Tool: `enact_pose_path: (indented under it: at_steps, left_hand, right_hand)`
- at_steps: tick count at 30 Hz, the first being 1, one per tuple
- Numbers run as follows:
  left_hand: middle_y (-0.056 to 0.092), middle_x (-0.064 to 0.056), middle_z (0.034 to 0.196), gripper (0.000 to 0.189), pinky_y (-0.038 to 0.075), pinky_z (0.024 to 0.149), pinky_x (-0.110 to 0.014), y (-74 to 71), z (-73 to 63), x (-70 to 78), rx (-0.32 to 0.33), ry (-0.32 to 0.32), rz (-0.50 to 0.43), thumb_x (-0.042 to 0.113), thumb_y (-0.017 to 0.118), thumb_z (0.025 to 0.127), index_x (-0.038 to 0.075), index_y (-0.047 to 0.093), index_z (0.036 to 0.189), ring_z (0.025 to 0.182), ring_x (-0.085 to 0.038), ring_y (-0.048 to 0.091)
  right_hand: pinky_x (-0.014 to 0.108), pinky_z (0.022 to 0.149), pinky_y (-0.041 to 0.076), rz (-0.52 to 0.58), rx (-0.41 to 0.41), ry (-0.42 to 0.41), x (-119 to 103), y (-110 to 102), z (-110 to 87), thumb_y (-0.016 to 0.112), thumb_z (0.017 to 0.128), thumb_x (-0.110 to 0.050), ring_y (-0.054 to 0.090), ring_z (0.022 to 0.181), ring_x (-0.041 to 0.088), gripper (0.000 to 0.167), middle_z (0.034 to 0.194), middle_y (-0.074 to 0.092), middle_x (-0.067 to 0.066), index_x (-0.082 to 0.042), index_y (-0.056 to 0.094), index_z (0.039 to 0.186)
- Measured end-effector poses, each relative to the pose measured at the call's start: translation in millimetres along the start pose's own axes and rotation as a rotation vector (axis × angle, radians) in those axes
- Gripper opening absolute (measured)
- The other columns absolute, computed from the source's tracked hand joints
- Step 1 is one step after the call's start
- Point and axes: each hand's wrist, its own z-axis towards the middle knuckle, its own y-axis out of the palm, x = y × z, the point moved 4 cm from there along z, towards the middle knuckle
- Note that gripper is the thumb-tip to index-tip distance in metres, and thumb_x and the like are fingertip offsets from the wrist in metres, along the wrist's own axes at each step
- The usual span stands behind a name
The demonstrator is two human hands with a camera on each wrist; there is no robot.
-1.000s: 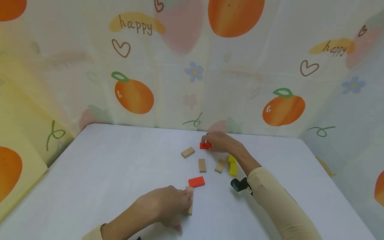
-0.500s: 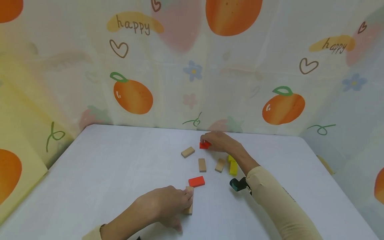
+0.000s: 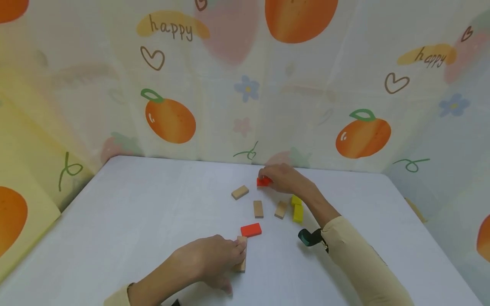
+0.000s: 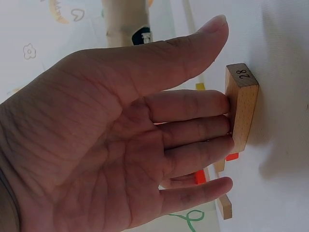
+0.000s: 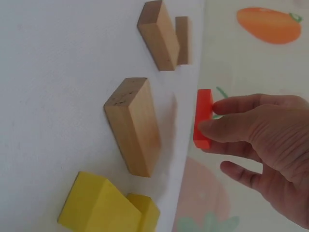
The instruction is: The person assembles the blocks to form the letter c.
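Far back on the table, my right hand [image 3: 285, 178] pinches a red wooden block [image 5: 203, 118] between thumb and fingers, seen side-on in the right wrist view. At the near side, my left hand [image 3: 208, 259] lies with its fingertips on a long plain wooden block [image 4: 243, 106] marked 28 on its end. Those fingers are straight and the thumb stands away from the block. A second red block [image 3: 251, 230] lies just beyond the plain block that the left hand touches, close to its far end.
Between the hands lie several plain blocks: a tilted one [image 3: 240, 192], a middle one [image 3: 258, 209] and one farther right [image 3: 281, 209]. Two yellow blocks [image 3: 297, 213] sit beside the right forearm. A printed cloth [image 3: 245, 85] hangs behind the white table [image 3: 153, 199].
The right hand shifts slightly to the right, the red block still pinched in it. The left hand stays on the plain block. The head view tilts a little.
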Motion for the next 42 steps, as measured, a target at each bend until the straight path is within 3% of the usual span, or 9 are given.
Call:
enact_pose_path:
  at_steps: [7, 13, 17, 26, 32, 42]
  left_hand:
    - [0.055, 0.009, 0.157, 0.092, 0.057, 0.106, -0.03, 1.1, -1.8, 1.1, 0.027, -0.005, 0.023, 0.056, 0.086, 0.079, 0.024, 0.049, 0.157, 0.124, -0.016, 0.069]
    - [0.054, 0.008, 0.159, 0.09, 0.057, 0.107, -0.031, -0.9, -1.4, 1.2, 0.012, -0.013, 0.01, 0.055, 0.086, 0.079, 0.025, 0.05, 0.156, 0.129, -0.015, 0.067]
    - [0.056, 0.008, 0.156, 0.092, 0.058, 0.105, -0.03, -1.9, -1.3, 0.2, 0.007, -0.019, 0.001, 0.055, 0.087, 0.079, 0.023, 0.049, 0.157, 0.122, -0.015, 0.07]
    - [0.059, 0.007, 0.154, 0.092, 0.059, 0.104, -0.031, -2.6, -0.5, 1.4, 0.008, -0.015, -0.001, 0.055, 0.088, 0.078, 0.022, 0.05, 0.156, 0.116, -0.018, 0.072]
    - [0.055, 0.007, 0.157, 0.091, 0.058, 0.106, -0.034, -3.7, -0.1, 2.7, -0.012, -0.023, -0.003, 0.055, 0.087, 0.078, 0.024, 0.051, 0.155, 0.125, -0.019, 0.069]
    - [0.053, 0.007, 0.16, 0.088, 0.058, 0.105, -0.032, -3.1, -2.8, 4.3, 0.016, -0.013, 0.007, 0.053, 0.087, 0.079, 0.025, 0.053, 0.155, 0.124, -0.02, 0.07]
  right_hand:
    - [0.033, 0.094, 0.062, -0.048, 0.047, -0.031, -12.8, -16.2, -20.4, 0.082, 0.089, -0.008, 0.07, 0.098, 0.021, 0.029, 0.11, 0.079, 0.004, -0.014, 0.076, 0.116]
    - [0.039, 0.093, 0.06, -0.08, 0.054, -0.043, -32.3, -31.2, -46.1, 0.083, 0.088, -0.011, 0.072, 0.099, 0.022, 0.029, 0.109, 0.079, 0.003, -0.015, 0.075, 0.116]
    - [0.038, 0.091, 0.059, -0.11, 0.069, -0.086, -45.6, -37.2, -61.6, 0.084, 0.088, -0.013, 0.072, 0.095, 0.018, 0.027, 0.103, 0.079, 0.0, -0.015, 0.076, 0.114]
    - [0.03, 0.085, 0.058, 0.055, 0.123, -0.218, -72.5, -45.3, -92.4, 0.087, 0.083, -0.012, 0.07, 0.092, 0.009, 0.029, 0.102, 0.077, -0.007, -0.019, 0.075, 0.108]
    - [0.025, 0.085, 0.057, 0.07, 0.162, -0.297, -87.8, -44.1, -110.7, 0.087, 0.084, -0.012, 0.067, 0.092, 0.006, 0.027, 0.1, 0.075, -0.01, -0.021, 0.074, 0.106]
    - [0.022, 0.09, 0.056, 0.129, 0.045, -0.35, -110.9, -27.7, -122.4, 0.086, 0.087, -0.017, 0.067, 0.094, 0.004, 0.025, 0.101, 0.075, -0.013, -0.023, 0.072, 0.106]
